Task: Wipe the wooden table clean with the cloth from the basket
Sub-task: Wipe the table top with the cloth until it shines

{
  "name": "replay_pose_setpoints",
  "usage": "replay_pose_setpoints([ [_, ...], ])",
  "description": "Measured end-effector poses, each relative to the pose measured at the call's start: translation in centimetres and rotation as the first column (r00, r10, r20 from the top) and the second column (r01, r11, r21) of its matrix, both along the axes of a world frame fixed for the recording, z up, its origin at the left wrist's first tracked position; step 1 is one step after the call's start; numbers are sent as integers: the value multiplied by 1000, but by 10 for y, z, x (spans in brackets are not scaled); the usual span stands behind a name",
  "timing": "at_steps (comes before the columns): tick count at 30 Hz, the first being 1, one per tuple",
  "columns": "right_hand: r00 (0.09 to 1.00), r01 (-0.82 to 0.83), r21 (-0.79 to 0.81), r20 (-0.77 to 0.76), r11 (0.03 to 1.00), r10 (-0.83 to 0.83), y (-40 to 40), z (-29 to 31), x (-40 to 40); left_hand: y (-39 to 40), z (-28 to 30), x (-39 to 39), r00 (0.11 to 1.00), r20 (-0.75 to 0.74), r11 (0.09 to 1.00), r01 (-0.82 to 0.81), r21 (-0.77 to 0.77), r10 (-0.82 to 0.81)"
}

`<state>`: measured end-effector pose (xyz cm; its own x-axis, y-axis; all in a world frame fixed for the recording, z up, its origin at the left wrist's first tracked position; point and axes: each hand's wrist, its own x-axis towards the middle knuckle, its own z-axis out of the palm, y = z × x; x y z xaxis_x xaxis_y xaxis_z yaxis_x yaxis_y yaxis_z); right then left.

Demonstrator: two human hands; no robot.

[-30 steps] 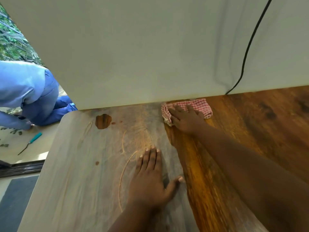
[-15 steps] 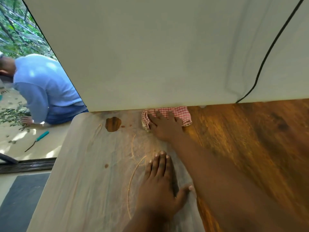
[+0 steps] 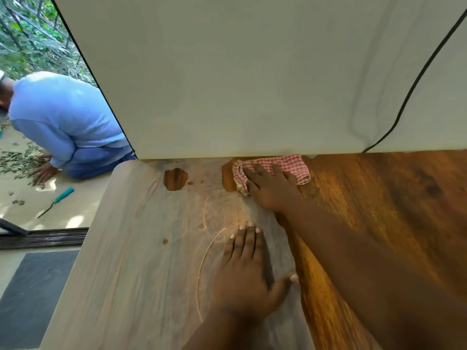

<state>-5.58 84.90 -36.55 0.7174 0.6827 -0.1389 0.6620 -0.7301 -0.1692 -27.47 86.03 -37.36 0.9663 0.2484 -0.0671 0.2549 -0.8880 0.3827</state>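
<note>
Red-checked cloth (image 3: 290,164) pressed under the right hand (image 3: 274,192), fingers (image 3: 258,170) flat; left hand (image 3: 243,276) lies flat on the table (image 3: 126,248).

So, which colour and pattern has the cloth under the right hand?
The cloth is red and white checked, seen best in the head view, the only one.

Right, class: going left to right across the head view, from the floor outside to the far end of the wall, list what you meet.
Kneeling person in blue → round brown patch in the table's dust → red checked cloth → black cable.
</note>
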Motion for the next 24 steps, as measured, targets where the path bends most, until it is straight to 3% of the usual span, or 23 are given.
replay_pose_setpoints([
  [6,962,264,-5,-69,964,-264,35,6,-2,0,1,-1,1000,-22,999,18,40,-17],
  [8,967,245,-1,-67,970,-244,43,5,-10,1,1,-2,999,-23,998,31,50,-30],
  [13,999,-47,-15,-25,999,47,6,0,-20,-3,2,0,1000,10,999,-15,30,15],
  [15,996,-87,-8,-2,996,87,-15,-3,-22,-3,2,1,1000,2,999,-17,39,17],
  [22,980,185,1,-71,983,-185,25,3,-13,0,4,-1,1000,-3,999,13,48,-13],
  [24,984,165,3,-62,986,-164,43,4,-23,2,3,-1,999,-9,998,31,52,-31],
])
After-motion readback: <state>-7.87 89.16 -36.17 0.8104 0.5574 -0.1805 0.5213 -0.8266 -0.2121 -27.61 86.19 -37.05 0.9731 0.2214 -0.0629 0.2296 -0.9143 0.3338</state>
